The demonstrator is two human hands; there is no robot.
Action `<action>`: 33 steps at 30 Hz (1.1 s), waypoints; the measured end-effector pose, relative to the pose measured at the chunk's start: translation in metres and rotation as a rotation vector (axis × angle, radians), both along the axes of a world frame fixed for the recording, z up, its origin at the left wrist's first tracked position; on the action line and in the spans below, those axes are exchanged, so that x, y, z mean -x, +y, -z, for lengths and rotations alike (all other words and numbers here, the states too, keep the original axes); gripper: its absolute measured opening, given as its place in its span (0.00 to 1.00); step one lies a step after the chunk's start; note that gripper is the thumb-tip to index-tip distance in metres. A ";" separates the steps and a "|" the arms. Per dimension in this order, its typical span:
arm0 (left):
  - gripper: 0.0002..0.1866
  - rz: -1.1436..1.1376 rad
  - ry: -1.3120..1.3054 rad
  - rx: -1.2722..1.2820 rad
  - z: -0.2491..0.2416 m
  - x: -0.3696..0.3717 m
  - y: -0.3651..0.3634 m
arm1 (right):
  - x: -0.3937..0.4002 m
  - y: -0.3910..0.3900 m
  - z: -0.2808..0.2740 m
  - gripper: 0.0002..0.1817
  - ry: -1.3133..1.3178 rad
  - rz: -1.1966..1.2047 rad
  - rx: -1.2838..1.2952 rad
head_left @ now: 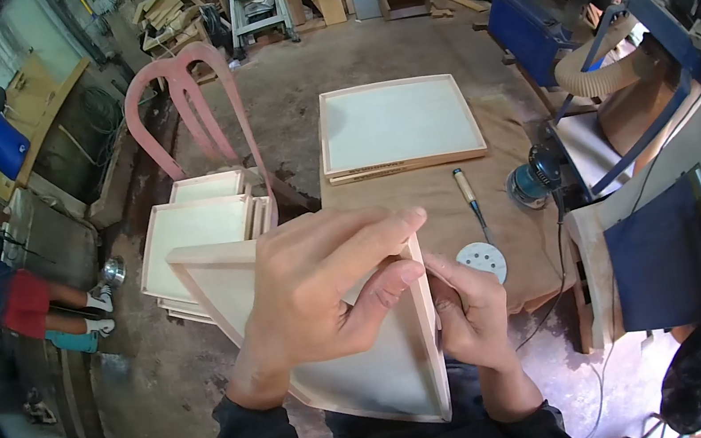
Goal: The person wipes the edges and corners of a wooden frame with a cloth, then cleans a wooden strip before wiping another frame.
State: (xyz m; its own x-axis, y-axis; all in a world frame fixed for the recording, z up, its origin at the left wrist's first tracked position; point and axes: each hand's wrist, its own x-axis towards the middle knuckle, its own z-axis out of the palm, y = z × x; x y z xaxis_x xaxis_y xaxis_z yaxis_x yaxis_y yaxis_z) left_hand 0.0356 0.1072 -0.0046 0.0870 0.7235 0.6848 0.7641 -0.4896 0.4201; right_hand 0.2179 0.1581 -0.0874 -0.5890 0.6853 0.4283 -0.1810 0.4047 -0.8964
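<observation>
A shallow pale wooden tray point(365, 387) is tilted up in front of my body. My left hand point(315, 287) reaches across it, with thumb and forefinger closed at the top of its right side wall. My right hand point(470, 305) is closed against the outer face of that same wall, its fingertips partly hidden behind the wood. Whether a small piece of something lies under those right fingers cannot be made out. On the cloth-covered table beyond are a round sanding disc point(481, 263) with holes, a chisel-like tool point(466, 188) with a wooden handle, and a blue-green sander point(529, 182).
More trays lie stacked on the table point(400, 122) and on a pink chair point(191, 107) at left. The sander's cord point(562, 247) hangs down the right side. Blue machinery point(529, 23) stands at right. Another person point(3, 268) bends over at far left.
</observation>
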 end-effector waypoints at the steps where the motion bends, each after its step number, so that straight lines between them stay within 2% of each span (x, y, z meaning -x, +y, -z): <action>1: 0.15 0.017 -0.003 -0.016 0.000 0.000 0.002 | -0.001 -0.001 0.000 0.35 -0.023 -0.020 0.036; 2: 0.15 0.036 -0.010 -0.034 0.001 0.000 0.005 | 0.000 -0.003 0.002 0.31 0.043 -0.010 -0.008; 5: 0.17 0.115 -0.005 -0.055 0.000 0.009 0.006 | -0.001 -0.002 0.005 0.27 0.085 -0.045 0.010; 6: 0.18 0.127 -0.008 -0.013 -0.001 0.012 0.005 | -0.005 -0.002 0.004 0.24 0.060 -0.097 0.085; 8: 0.18 0.149 -0.009 0.067 -0.007 0.016 0.003 | -0.003 -0.001 0.006 0.25 0.082 -0.111 0.077; 14: 0.17 0.221 0.016 0.609 -0.055 0.028 0.011 | 0.003 0.001 0.007 0.25 0.104 -0.182 0.078; 17: 0.19 0.233 0.012 0.649 -0.056 0.028 0.014 | 0.004 0.002 0.006 0.25 0.121 -0.200 0.083; 20: 0.20 0.228 0.053 0.475 -0.041 0.035 0.011 | 0.002 0.002 0.006 0.26 0.102 -0.220 0.136; 23: 0.18 0.217 -0.051 0.364 -0.030 0.036 0.007 | 0.001 0.006 0.007 0.26 0.106 -0.226 0.121; 27: 0.18 0.120 -0.204 0.422 -0.029 0.031 0.001 | 0.002 0.003 0.005 0.26 0.108 -0.195 0.080; 29: 0.17 0.093 -0.252 0.427 -0.028 0.025 -0.002 | -0.002 0.006 -0.002 0.26 -0.006 -0.150 0.057; 33: 0.21 -0.027 -0.184 0.343 -0.020 0.012 -0.010 | 0.013 0.017 -0.025 0.28 0.154 0.069 -0.184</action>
State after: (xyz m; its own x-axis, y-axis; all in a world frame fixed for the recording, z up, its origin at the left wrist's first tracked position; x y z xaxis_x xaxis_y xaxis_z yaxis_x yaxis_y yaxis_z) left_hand 0.0239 0.0971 0.0156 -0.0368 0.9134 0.4054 0.6710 -0.2780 0.6874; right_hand 0.2051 0.1753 -0.0627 -0.4618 0.6235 0.6308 -0.2760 0.5748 -0.7703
